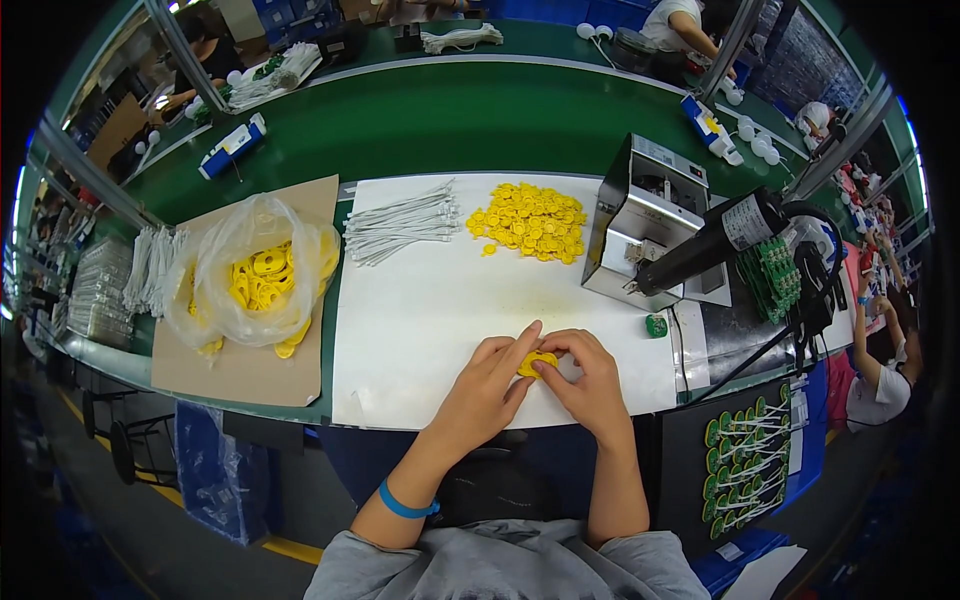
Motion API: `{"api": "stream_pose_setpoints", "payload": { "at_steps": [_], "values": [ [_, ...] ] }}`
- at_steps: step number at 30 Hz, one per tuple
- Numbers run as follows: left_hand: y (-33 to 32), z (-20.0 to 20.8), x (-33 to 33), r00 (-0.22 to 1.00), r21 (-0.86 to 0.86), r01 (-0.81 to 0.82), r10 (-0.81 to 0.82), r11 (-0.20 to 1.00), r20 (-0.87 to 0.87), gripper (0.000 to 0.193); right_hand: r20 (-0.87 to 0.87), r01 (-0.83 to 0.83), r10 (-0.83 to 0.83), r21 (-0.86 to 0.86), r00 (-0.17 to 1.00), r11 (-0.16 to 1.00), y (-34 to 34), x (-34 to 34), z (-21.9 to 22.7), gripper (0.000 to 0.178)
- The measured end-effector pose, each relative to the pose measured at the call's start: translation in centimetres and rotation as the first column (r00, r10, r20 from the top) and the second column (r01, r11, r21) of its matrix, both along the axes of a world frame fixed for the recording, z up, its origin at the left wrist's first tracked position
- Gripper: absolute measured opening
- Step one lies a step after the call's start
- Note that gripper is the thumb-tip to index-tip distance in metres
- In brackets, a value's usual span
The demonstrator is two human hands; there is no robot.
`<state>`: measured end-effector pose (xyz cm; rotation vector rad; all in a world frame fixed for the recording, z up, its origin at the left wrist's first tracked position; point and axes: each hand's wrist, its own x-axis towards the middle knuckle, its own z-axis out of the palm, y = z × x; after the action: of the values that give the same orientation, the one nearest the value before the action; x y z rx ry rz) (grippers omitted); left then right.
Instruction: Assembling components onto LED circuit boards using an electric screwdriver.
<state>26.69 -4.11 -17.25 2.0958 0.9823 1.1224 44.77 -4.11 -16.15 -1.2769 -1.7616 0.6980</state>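
Observation:
Above the near part of a white sheet (400, 330), both my hands meet at a small yellow plastic piece (538, 364). My left hand (488, 388), with a blue band on its wrist, closes its thumb and fingers around the piece's left side. Thumb and fingers of my right hand (588, 378) pinch it from the other side. Fingers cover part of its outline. Farther up the sheet lie a pile of small yellow plastic parts (530, 222) and a bundle of white wires (400, 225). A small green component (656, 326) sits right of my right hand.
A metal-cased machine (650, 220) with a black cylindrical tool (710, 245) stands at the right, beside stacked green circuit boards (770, 280). At left, an open plastic bag of yellow parts (265, 275) rests on cardboard (240, 380). Wired boards (745, 455) lie lower right. A green belt (430, 120) runs behind.

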Motion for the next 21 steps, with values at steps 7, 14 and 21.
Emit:
{"api": "stream_pose_setpoints", "payload": {
  "at_steps": [7,14,21],
  "values": [
    [0.2,0.5,0.1,0.997,0.018,-0.05,0.051,0.999,-0.053,0.076,-0.218,0.331,-0.292,0.167,0.931,0.929,-0.3,1.0,-0.7,0.012],
    [-0.1,0.5,-0.2,0.991,0.011,-0.103,0.103,0.995,-0.088,0.075,0.39,0.585,-0.696,0.376,0.603,0.718,-2.1,3.5,-0.2,0.04],
    [-0.1,0.5,-0.7,0.99,0.017,-0.103,0.104,0.995,-0.091,0.075,0.067,0.459,-0.472,0.148,0.879,0.876,-2.8,2.2,-0.2,0.042]
  ]
}}
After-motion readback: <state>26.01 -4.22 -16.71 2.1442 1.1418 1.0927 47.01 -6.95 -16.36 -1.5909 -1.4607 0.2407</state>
